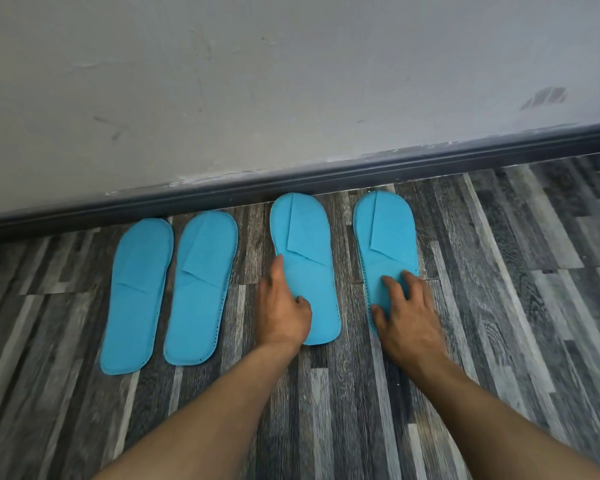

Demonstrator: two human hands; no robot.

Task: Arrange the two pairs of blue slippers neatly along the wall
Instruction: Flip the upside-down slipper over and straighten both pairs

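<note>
Several flat blue slippers lie side by side on the floor, toes toward the wall. The left pair, slipper one [136, 292] and slipper two [201, 282], lies untouched. My left hand [283, 306] rests on the left edge of the third slipper [307, 244], thumb on its sole. My right hand [404, 313] presses with spread fingers on the heel half of the fourth slipper [385, 233]. The toes of the right pair reach close to the dark skirting board [326, 183].
A grey-white scuffed wall [257, 81] runs across the top, slanting up to the right. The floor is grey wood-pattern planks [516, 289], bare to the right of the slippers and in front of them.
</note>
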